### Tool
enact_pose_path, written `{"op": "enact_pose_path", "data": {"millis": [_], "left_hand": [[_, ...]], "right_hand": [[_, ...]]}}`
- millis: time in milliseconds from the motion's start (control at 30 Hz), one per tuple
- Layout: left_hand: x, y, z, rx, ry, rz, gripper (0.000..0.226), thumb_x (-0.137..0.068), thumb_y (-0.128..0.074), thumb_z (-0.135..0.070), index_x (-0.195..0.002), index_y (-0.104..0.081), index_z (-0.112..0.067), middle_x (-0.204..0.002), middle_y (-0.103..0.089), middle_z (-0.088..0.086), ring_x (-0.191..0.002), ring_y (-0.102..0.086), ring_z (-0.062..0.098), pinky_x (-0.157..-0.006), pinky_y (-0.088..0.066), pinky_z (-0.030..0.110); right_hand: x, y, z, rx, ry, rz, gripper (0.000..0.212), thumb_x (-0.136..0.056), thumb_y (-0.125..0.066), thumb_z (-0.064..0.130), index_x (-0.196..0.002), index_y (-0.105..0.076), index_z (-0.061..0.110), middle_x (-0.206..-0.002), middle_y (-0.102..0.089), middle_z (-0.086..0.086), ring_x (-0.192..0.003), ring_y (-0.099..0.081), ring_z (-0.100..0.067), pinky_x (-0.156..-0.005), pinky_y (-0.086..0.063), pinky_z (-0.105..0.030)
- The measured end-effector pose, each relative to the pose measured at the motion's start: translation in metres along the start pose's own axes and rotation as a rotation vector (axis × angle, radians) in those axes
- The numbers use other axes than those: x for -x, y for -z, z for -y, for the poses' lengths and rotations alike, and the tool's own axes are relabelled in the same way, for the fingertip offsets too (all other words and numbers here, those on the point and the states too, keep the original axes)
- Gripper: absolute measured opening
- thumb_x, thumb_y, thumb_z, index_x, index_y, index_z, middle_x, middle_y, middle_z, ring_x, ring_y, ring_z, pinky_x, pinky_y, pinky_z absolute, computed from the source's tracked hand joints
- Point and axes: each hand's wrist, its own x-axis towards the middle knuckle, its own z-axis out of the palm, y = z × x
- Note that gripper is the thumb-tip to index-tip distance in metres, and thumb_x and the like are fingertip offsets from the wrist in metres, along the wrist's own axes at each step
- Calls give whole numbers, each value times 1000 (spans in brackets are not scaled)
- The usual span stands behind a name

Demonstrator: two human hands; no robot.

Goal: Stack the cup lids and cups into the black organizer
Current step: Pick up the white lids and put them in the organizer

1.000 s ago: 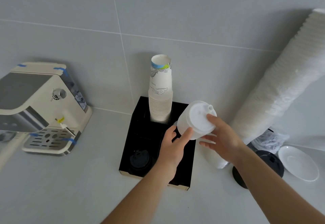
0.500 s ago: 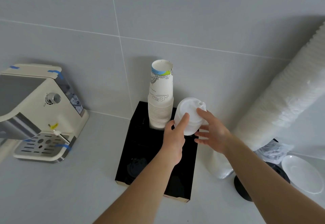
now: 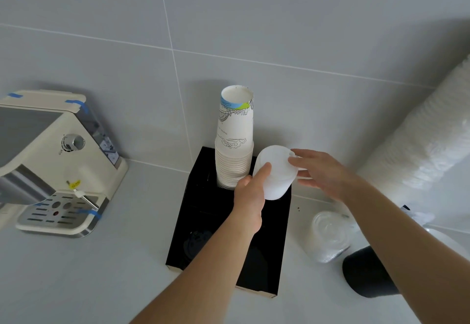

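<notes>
The black organizer [image 3: 201, 211] stands on the counter against the tiled wall. A stack of printed paper cups [image 3: 234, 143] stands upside down in its back left compartment. A short stack of white lids [image 3: 276, 172] sits over the back right compartment. My left hand [image 3: 250, 196] grips the stack's left side with the thumb up along it. My right hand [image 3: 320, 173] touches the stack's top right edge with spread fingers. A black lid [image 3: 195, 241] lies in the front left compartment.
A cream espresso machine [image 3: 58, 161] stands at the left. A long sleeve of white lids [image 3: 417, 150] leans against the wall at the right. A clear bag of lids [image 3: 330, 234] and a black stack [image 3: 366, 275] lie right of the organizer.
Both hands carried the white lid stack back and down, from above the organizer's middle to its back right compartment. The view shifted closer and to the left.
</notes>
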Motion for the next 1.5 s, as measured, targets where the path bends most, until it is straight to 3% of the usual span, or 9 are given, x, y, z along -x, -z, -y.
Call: {"op": "enact_pose_path", "data": {"millis": [167, 667, 800, 933, 1033, 1133, 1200, 1400, 1500], "left_hand": [[-2, -5, -6, -131, 59, -34, 59, -73, -70, -56, -122, -54, -29, -116, -59, -12, -110, -50, 12, -94, -34, 31], [-25, -2, -11, -232, 114, 28, 65, -77, -67, -57, -133, -53, -24, -129, -58, -6, -122, -49, 17, -108, -34, 34], [-31, -3, -9, -392, 2, -6, 56, -84, -59, -51, -129, -54, -18, -124, -61, -1, -114, -55, 21, -100, -42, 33], [-30, 2, -7, -674, -199, -68, 45, -89, -51, -40, -122, -59, -11, -119, -64, 4, -110, -58, 25, -94, -46, 35], [-32, 9, 0, -857, -314, -109, 32, -91, -52, -32, -106, -62, -5, -107, -67, 10, -102, -59, 29, -82, -45, 31], [-34, 12, 4, -929, -372, -151, 23, -93, -53, -27, -96, -60, -6, -95, -64, 8, -90, -57, 28, -73, -39, 28], [-32, 11, 2, -964, -406, -187, 24, -93, -54, -28, -100, -63, -7, -93, -63, 2, -84, -52, 21, -73, -37, 27], [-33, 9, 5, -1017, -477, -223, 22, -94, -53, -24, -103, -65, -8, -97, -66, 3, -88, -59, 22, -71, -41, 28], [-31, 11, 10, -1232, -550, -182, 26, -97, -49, -26, -110, -59, -6, -105, -67, 9, -97, -62, 29, -76, -47, 34]], "right_hand": [[-6, 2, 0, -120, 40, -2, 40, -90, -68, 11, -129, -66, 16, -126, -71, -6, -112, -69, -28, -102, -52, -39], [-19, 0, -9, -157, 6, 34, 36, -88, -69, 9, -123, -67, 20, -123, -72, -4, -107, -71, -23, -98, -53, -38], [-21, -1, -12, -140, 17, 51, 30, -88, -69, 7, -113, -71, 24, -117, -74, -3, -104, -71, -20, -93, -54, -34], [-25, -11, -20, -10, 66, -20, 39, -85, -72, 6, -121, -71, 20, -115, -72, -7, -101, -70, -21, -91, -57, -35], [-23, -19, -25, 225, 125, -124, 39, -85, -72, 16, -121, -70, 30, -107, -73, -2, -75, -66, -3, -64, -50, -20], [-23, -25, -31, 408, 147, -233, 45, -86, -72, 28, -131, -65, 32, -125, -68, 2, -114, -63, -14, -85, -48, -26], [-20, -30, -34, 430, 168, -272, 48, -89, -70, 30, -136, -61, 30, -132, -64, 2, -123, -58, -19, -96, -45, -28], [-16, -35, -44, 463, 197, -299, 47, -92, -67, 30, -138, -60, 32, -125, -66, 3, -88, -64, -21, -70, -56, -31], [-15, -35, -48, 564, 212, -269, 48, -94, -64, 32, -141, -57, 30, -127, -66, 3, -77, -61, -10, -92, -50, -29]]}}
